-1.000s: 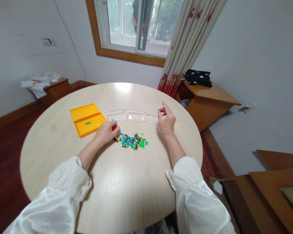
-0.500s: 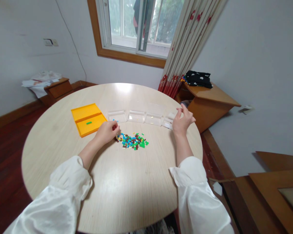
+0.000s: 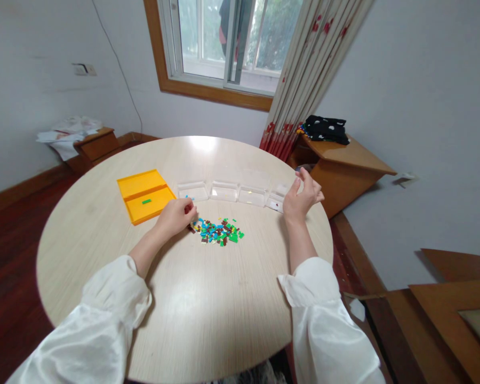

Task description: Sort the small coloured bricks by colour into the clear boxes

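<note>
A pile of small building bricks (image 3: 218,231), in blue, green, brown, yellow and white, lies mid-table. My left hand (image 3: 178,216) rests at its left edge with the fingers curled together; whatever they hold is hidden. Behind the pile, clear plastic boxes stand in a curved row. The leftmost box (image 3: 192,191) has a few blue bricks in it, and the third box (image 3: 252,196) a yellow one. Over the right end of the row, my right hand (image 3: 302,198) is raised, thumb and fingers apart, holding nothing visible. Partly behind it, the rightmost box (image 3: 272,202) contains a small dark brick (image 3: 277,205).
An open orange case (image 3: 147,214) with a green brick (image 3: 146,201) inside lies left of the boxes on the round table (image 3: 208,309). A wooden cabinet (image 3: 344,165) with a black cloth (image 3: 326,129) on top stands beyond the table's right edge.
My right hand has shifted slightly right, its fingers more apart, and the dark brick in the rightmost box now shows. My left hand stays by the pile.
</note>
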Demonstrator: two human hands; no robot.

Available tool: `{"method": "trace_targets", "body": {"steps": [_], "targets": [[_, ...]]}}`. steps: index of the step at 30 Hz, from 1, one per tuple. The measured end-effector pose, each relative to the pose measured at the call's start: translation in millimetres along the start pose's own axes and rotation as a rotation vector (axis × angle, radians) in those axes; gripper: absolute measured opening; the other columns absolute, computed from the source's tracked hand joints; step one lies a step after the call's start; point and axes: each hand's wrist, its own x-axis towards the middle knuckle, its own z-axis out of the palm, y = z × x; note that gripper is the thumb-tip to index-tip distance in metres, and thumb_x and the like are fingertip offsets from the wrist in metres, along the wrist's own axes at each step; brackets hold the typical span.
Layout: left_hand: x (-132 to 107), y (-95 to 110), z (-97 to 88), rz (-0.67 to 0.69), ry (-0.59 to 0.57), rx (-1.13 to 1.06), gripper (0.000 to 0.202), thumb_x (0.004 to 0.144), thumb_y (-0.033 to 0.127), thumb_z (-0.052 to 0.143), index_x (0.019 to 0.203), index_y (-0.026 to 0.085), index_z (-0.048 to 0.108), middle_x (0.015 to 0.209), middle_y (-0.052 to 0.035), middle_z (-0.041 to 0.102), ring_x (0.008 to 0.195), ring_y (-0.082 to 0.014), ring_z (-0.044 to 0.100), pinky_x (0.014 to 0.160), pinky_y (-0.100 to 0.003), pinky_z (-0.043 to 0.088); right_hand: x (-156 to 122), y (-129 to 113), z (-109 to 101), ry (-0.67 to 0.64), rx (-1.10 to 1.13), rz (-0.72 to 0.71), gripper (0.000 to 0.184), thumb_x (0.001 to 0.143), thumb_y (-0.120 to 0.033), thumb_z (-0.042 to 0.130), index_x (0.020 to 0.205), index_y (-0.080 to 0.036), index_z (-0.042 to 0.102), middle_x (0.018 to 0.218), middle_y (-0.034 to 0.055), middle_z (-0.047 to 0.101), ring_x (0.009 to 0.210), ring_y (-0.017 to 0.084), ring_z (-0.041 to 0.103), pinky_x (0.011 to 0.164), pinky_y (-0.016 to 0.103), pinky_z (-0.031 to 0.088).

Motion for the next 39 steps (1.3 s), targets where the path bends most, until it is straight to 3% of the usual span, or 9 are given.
{"method": "trace_targets", "body": {"steps": [3,6,9,13,20,30,33,36,39], "targets": [[0,-1,0.4,0.002,0.002,-0.005,0.024,0.076,0.033,0.044,0.058,0.018,0.049,0.056,-0.0021,0.056,0.054,-0.0142,0.049,0.055,-0.026,0.032,-2,2,6,-0.154,0.108,-0.014,0.029,0.086,-0.026,0.04,0.102,-0.015,0.063,0.087,0.0077,0.068,0.089,0.021,0.058,0.088,0.04,0.036],[0,-1,0.5,0.002,-0.003,-0.012,0.023,0.076,0.032,0.045,0.058,0.018,0.05,0.055,-0.0019,0.055,0.054,-0.014,0.049,0.054,-0.026,0.032,-12,-4,12,-0.556,0.246,-0.054,0.022,0.081,-0.024,0.049,0.087,-0.014,0.067,0.069,0.004,0.066,0.068,0.016,0.059,0.073,0.031,0.043],[0,1,-0.2,0.004,0.001,-0.018,0.022,0.076,0.031,0.045,0.058,0.018,0.05,0.055,-0.0015,0.055,0.053,-0.0135,0.048,0.054,-0.025,0.032,-29,-18,17,-0.972,0.312,-0.142,0.014,0.075,-0.019,0.056,0.078,-0.014,0.068,0.07,0.0033,0.067,0.067,0.014,0.059,0.069,0.027,0.044],[-1,2,-1.2,0.008,0.018,-0.021,0.022,0.077,0.03,0.046,0.058,0.018,0.051,0.055,-0.001,0.055,0.053,-0.0128,0.048,0.054,-0.025,0.033,-49,-37,18,-1.253,0.306,-0.219,0.012,0.074,-0.017,0.059,0.076,-0.014,0.07,0.071,0.0031,0.067,0.067,0.012,0.058,0.066,0.024,0.044],[-1,1,0.7,0.01,0.014,-0.012,0.023,0.077,0.031,0.045,0.06,0.018,0.052,0.056,-0.0017,0.056,0.054,-0.0132,0.049,0.055,-0.025,0.033,-54,-43,19,-1.238,0.24,-0.344,0.012,0.072,-0.014,0.063,0.081,-0.016,0.071,0.079,0.0044,0.067,0.074,0.014,0.058,0.07,0.027,0.045],[-1,3,-0.5,-0.012,0.01,-0.032,0.023,0.077,0.032,0.045,0.059,0.018,0.051,0.054,-0.0011,0.052,0.054,-0.0135,0.046,0.056,-0.026,0.031,-55,-43,19,-1.257,0.212,-0.346,0.01,0.072,-0.012,0.063,0.073,-0.016,0.071,0.072,0.0023,0.065,0.067,0.012,0.057,0.064,0.024,0.043],[-1,2,-2.2,-0.078,0.068,-0.004,0.025,0.076,0.032,0.044,0.055,0.019,0.048,0.052,-0.0012,0.049,0.053,-0.0141,0.044,0.055,-0.027,0.027,-55,-45,18,-1.264,0.2,-0.357,0.011,0.073,-0.01,0.06,0.07,-0.016,0.069,0.07,0.0018,0.064,0.066,0.012,0.055,0.064,0.024,0.041],[0,0,-5.2,-0.165,0.163,0.026,0.026,0.076,0.032,0.043,0.052,0.02,0.043,0.05,-0.0004,0.044,0.052,-0.0143,0.041,0.054,-0.027,0.024,-53,-44,20,-1.17,0.236,-0.349,0.011,0.074,-0.01,0.057,0.07,-0.015,0.066,0.073,0.0028,0.063,0.07,0.013,0.054,0.069,0.026,0.041],[2,-3,-8.7,-0.221,0.237,0.025,0.027,0.075,0.032,0.042,0.051,0.021,0.038,0.049,0.0005,0.04,0.051,-0.0138,0.038,0.053,-0.027,0.022,-50,-42,23,-0.925,0.31,-0.314,0.009,0.077,-0.014,0.053,0.073,-0.016,0.061,0.076,0.0038,0.061,0.075,0.015,0.053,0.074,0.029,0.041]]}}
